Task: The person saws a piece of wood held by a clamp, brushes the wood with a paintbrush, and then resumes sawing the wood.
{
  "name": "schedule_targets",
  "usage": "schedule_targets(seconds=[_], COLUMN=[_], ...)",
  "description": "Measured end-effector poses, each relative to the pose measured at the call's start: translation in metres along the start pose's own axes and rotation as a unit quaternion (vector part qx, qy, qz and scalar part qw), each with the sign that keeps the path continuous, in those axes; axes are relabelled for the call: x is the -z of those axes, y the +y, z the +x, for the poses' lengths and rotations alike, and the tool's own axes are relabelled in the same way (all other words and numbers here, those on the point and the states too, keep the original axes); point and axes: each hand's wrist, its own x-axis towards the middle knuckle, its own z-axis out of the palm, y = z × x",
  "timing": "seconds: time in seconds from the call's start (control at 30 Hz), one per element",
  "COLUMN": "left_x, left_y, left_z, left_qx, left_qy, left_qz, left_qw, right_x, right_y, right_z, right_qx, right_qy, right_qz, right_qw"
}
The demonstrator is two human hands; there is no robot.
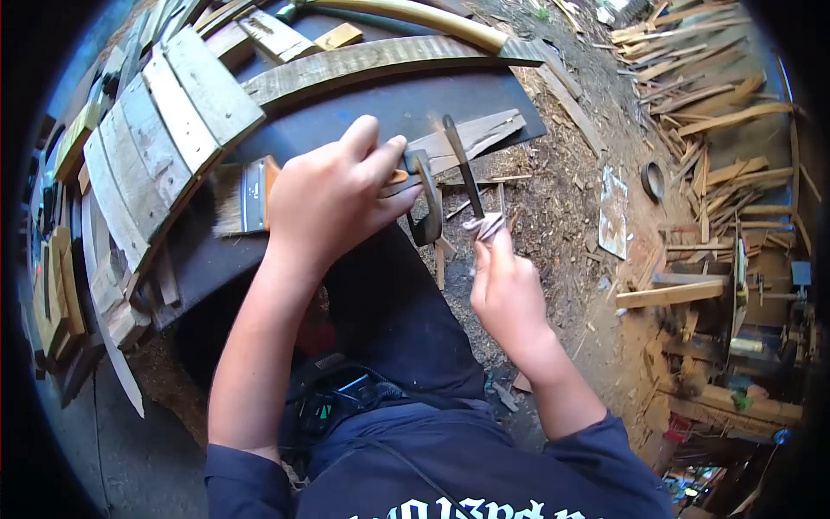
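Observation:
My left hand (333, 186) is closed around a curved dark metal piece (424, 203), which hooks down past the fingertips. Behind that wrist shows a wide paintbrush (244, 197) with pale bristles; whether the hand also holds its handle is hidden. My right hand (510, 281) pinches a slim dark rod (467, 169) by its cloth-like wrapped end (486, 227). The rod points up and slightly left, close beside the metal piece. Beyond both hands, a split flat piece of wood (471, 143) lies on the dark tabletop (389, 104).
Joined weathered planks (164, 130) rest at the left of the table. A long curved board (380, 65) and a pale wooden handle (424, 19) lie along the back. Wood chips (553, 199) cover the ground. Scrap wood (726, 112) is heaped at right, near a dark ring (654, 182).

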Motion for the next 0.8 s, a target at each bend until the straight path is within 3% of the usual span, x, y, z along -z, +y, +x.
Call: schedule_targets(seconds=[0.13,0.4,0.53,0.73,0.8], left_x=[-0.001,-0.003,-0.004,-0.005,-0.004], left_y=[-0.003,-0.007,-0.005,-0.008,-0.010], left_z=[-0.001,-0.005,-0.002,-0.006,-0.005], left_qx=[-0.006,-0.002,-0.008,-0.007,-0.007], left_qy=[-0.004,-0.015,-0.012,-0.006,-0.013], left_qz=[-0.012,-0.019,-0.028,-0.033,-0.039], left_qw=[1.000,1.000,1.000,0.999,0.999], right_x=[0.012,0.063,0.049,0.053,0.047], right_y=[-0.019,-0.024,-0.024,-0.035,-0.033], right_z=[0.057,0.015,0.058,0.022,0.045], right_qx=[0.025,-0.043,-0.013,-0.055,-0.034], right_qy=[-0.014,-0.128,-0.107,-0.102,-0.105], right_qz=[-0.040,-0.024,-0.039,0.014,-0.045], right_qw=[0.999,0.990,0.993,0.993,0.993])
